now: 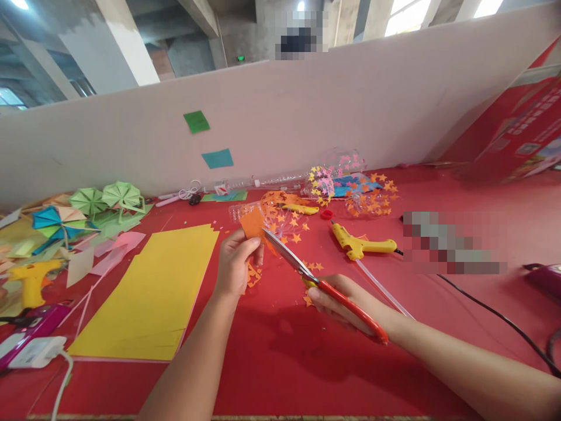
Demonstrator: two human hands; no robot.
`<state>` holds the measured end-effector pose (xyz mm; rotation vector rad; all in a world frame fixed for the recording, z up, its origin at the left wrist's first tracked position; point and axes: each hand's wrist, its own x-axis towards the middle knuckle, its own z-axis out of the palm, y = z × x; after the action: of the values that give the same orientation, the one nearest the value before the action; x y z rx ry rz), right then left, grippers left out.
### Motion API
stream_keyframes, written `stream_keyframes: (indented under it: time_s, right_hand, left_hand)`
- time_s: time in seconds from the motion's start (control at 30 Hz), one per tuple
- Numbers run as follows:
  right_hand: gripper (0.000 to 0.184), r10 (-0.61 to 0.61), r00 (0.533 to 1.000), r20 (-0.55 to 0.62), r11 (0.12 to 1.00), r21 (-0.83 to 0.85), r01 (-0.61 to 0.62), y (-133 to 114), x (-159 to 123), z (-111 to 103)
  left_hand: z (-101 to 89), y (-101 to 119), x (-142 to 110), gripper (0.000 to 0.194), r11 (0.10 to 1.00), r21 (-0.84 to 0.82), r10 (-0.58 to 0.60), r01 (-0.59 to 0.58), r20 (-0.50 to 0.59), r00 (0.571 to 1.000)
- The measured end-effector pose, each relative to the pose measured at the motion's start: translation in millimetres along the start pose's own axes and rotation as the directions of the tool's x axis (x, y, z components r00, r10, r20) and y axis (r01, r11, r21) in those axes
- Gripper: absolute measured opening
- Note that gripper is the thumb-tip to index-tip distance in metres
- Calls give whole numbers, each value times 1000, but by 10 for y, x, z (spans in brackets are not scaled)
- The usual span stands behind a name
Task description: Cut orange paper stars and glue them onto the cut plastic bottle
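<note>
My left hand (239, 257) pinches a small piece of orange paper (252, 223) between thumb and fingers. Red-handled scissors (353, 310) are in my right hand (339, 295), their blades pointing up and left with the tips at the paper's right edge. Whether the blades are on the paper or just beside it I cannot tell. Under and around my hands lie orange paper stars (312, 266) and an orange scrap with cut-outs (254, 275). Behind the paper are clear plastic bottle pieces (284, 222) with orange stars about them, and a yellow craft knife (300, 209).
A yellow glue gun (363, 242) lies to the right, its cable trailing off. Yellow paper sheets (149, 292) are stacked on the left, beside folded paper shapes (87, 202) and another yellow glue gun (33, 280). Star-covered plastic pieces (324, 181) stand near the white partition (280, 117).
</note>
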<state>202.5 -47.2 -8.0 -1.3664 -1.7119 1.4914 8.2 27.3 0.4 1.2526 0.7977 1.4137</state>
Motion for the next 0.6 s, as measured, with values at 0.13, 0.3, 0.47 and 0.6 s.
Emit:
stream_keyframes:
  time_s: [0.13, 0.3, 0.47, 0.6]
  right_hand:
    - [56, 10, 999, 32, 1000, -7, -10, 9, 5, -15]
    - [51, 12, 1000, 29, 1000, -21, -11, 58, 20, -26]
    - [51, 8, 1000, 24, 1000, 2, -8, 54, 10, -6]
    - [55, -6, 1000, -25, 1000, -1, 6, 22, 0, 15]
  left_hand:
    - [-4, 3, -1, 16, 1000, 28, -12, 12, -14, 1000]
    - [-3, 9, 5, 13, 1000, 21, -13, 14, -29, 999]
    - [5, 16, -10, 17, 999, -9, -52, 52, -13, 999]
    - [39, 20, -36, 22, 995, -2, -100, 100, 68, 993]
